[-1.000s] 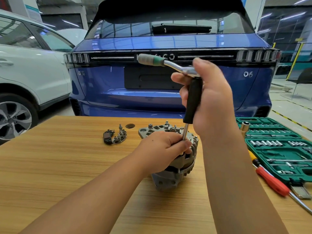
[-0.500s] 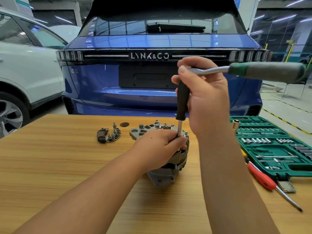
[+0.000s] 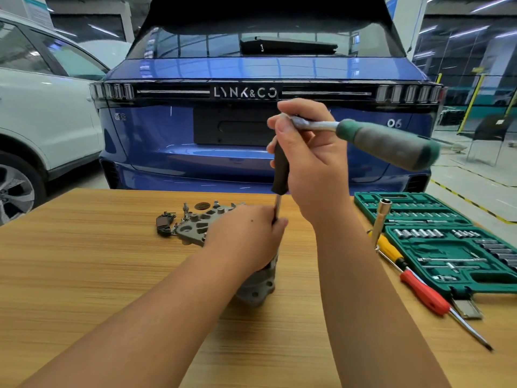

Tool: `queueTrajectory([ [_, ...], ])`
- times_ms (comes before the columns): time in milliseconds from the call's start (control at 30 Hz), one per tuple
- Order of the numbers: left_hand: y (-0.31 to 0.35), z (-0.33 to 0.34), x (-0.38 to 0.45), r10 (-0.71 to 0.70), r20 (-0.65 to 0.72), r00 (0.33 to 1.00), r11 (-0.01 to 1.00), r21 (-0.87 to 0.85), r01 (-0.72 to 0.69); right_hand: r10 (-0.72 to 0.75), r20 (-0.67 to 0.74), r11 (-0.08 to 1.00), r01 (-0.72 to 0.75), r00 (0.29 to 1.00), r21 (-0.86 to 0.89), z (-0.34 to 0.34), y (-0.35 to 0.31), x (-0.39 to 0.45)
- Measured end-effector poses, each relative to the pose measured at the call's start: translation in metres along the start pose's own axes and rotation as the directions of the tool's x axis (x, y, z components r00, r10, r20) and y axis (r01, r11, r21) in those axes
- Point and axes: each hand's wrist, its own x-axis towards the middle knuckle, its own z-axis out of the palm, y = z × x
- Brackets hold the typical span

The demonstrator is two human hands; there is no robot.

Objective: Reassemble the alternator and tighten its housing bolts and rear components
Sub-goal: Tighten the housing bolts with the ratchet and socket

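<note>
Wooden worktop (image 3: 84, 275): alternator (image 3: 258, 287) stands on it, under my left hand (image 3: 246, 236)
Left grip: fingers wrapped round alternator top
Right grip (image 3: 313, 175): clutching ratchet (image 3: 389, 141), extension (image 3: 280, 169) upright
Writing: car (image 3: 251, 135) reads "LYNK&CO", "06"

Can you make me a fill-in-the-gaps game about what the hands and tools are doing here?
1. The right hand grips a ratchet wrench with a ____ and grey handle.
2. The left hand steadies the grey metal alternator on the ____ table.
3. The red-handled screwdriver lies beside the open green ____ case.

Missing words: green; wooden; socket
</note>
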Motion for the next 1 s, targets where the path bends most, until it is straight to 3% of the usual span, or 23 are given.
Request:
queueTrajectory([
  [167,-0.026,-0.016,-0.004,-0.022,0.039,0.999,1.0,0.008,0.021,-0.022,0.016,0.998,0.023,1.0,-0.053,0.032,0.011,0.0],
  [300,-0.044,-0.026,-0.012,0.078,0.106,0.991,0.996,-0.039,-0.074,-0.083,0.064,0.976,0.094,0.995,-0.195,0.046,0.017,-0.002],
  [367,-0.051,-0.031,-0.013,0.167,0.099,0.981,0.984,-0.084,-0.159,0.036,0.156,0.999,-0.03,0.987,-0.036,0.047,0.013,-0.005],
  [467,-0.058,-0.031,-0.011,0.231,0.119,0.966,0.963,-0.171,-0.209,0.158,0.278,0.945,-0.227,0.947,0.235,0.045,0.005,-0.002],
  [600,-0.06,-0.03,-0.002,0.216,0.185,0.959,0.961,-0.214,-0.175,0.409,0.22,0.862,-0.454,0.886,0.226,0.049,0.002,0.019],
  [733,-0.058,-0.034,0.009,0.194,0.283,0.939,0.972,-0.187,-0.145,0.357,0.148,0.865,-0.386,0.922,0.321,0.044,0.005,0.012],
  [800,-0.058,-0.034,0.013,0.189,0.342,0.921,0.97,-0.21,-0.121,0.321,0.027,0.924,-0.319,0.947,0.212,0.043,0.005,0.013],
  [867,-0.059,-0.031,0.014,0.2,0.366,0.909,0.96,-0.258,-0.107,0.192,-0.114,0.975,-0.202,0.975,-0.091,0.049,0.006,0.018],
  [933,-0.059,-0.027,0.012,0.217,0.345,0.913,0.954,-0.272,-0.124,0.065,-0.203,0.922,-0.136,0.977,-0.362,0.057,0.006,0.024],
  [1000,-0.057,-0.024,0.012,0.22,0.323,0.92,0.953,-0.271,-0.133,0.14,-0.251,0.911,-0.224,0.958,-0.346,0.056,0.008,0.027],
])
